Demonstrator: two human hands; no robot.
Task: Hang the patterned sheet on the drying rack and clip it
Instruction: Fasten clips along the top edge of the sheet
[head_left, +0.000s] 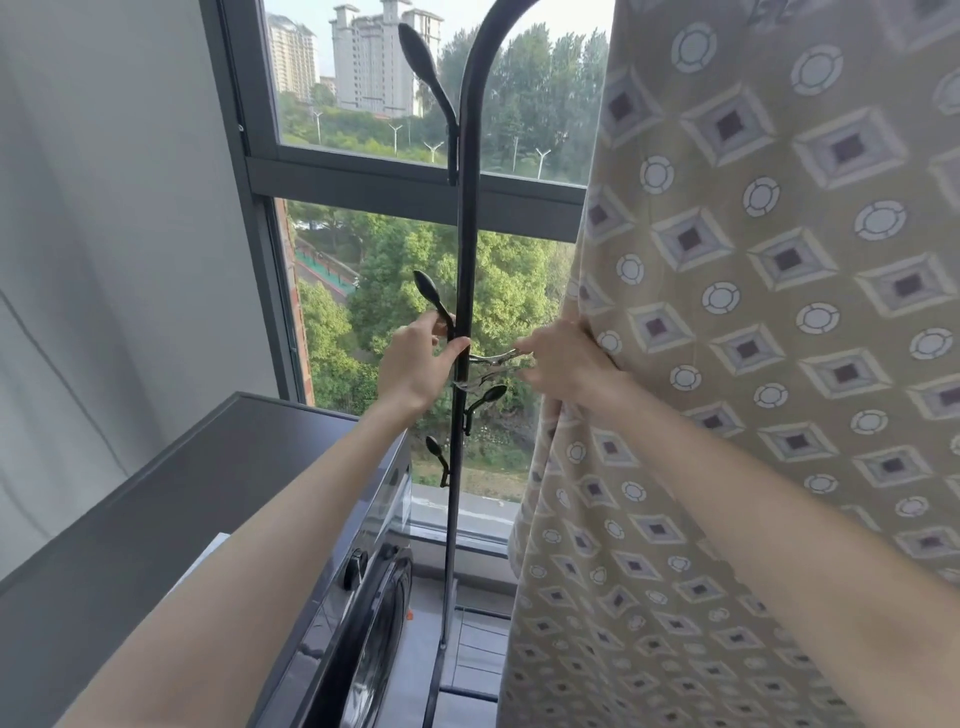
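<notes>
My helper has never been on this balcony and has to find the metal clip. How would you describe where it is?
Start at the black rack pole before the window. At mid-height, between the left hand and right hand, a silvery metal clip juts sideways toward the patterned sheet. Unlike the pole's black leaf-shaped hooks, it is shiny.

a laundry corner of a high-rise flat, by the look of it: a dark front-loading washer stands at left under a flat dark top, a black drying rack with leaf-shaped hooks rises before a tall window, and a patterned sheet hangs at right. a plain white wall closes the left side. far beyond the glass, well below, lie treetops, street lamps and apartment towers.
</notes>
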